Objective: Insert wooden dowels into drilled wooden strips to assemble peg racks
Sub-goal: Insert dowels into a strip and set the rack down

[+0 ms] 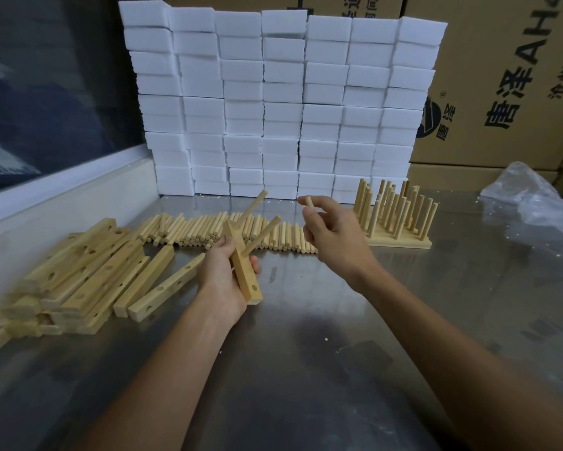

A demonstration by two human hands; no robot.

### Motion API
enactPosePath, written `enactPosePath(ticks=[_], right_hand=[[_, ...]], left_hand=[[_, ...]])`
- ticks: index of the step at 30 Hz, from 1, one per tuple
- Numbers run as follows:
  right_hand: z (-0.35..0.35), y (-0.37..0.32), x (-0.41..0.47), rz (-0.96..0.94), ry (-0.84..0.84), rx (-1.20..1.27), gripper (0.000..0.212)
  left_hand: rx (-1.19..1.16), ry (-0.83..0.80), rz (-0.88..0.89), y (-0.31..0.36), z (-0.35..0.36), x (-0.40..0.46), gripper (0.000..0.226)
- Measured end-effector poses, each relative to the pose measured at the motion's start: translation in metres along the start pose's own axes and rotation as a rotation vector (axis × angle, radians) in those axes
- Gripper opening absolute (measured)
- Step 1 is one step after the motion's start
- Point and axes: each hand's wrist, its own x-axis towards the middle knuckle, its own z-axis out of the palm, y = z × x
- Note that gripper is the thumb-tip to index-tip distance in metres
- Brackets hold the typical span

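Now your left hand (226,271) grips the strip (241,265) mid-length, two pegs already seated, above the table (338,320). Your right hand (333,232) pinches a dowel (308,203). Light, stiff wood: hold it near the top and push straight.

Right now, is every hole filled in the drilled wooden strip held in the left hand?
No, the drilled wooden strip gripped by the left hand carries two dowels, and the hole near its lower end is open.

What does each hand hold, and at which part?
Left hand grips a strip around its middle; two dowels already stand in it. Right hand holds a dowel below its top end.
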Motion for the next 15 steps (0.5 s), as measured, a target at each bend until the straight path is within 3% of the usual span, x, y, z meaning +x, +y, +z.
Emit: enactPosePath(ticks=[9,15], right_hand=[[0.0005,-0.0019,-0.0010,-0.017,0.054,-0.024,0.035],[0.0010,0.0037,0.0004,0.025,-0.006,-0.004,0.024]], left_hand=[[0.028,-0.038,0.015,-0.0012,-0.0006,0.0049,0.032],[0.019,-0.036,0.010,-0.0011,-0.0005,0.0051,0.032]])
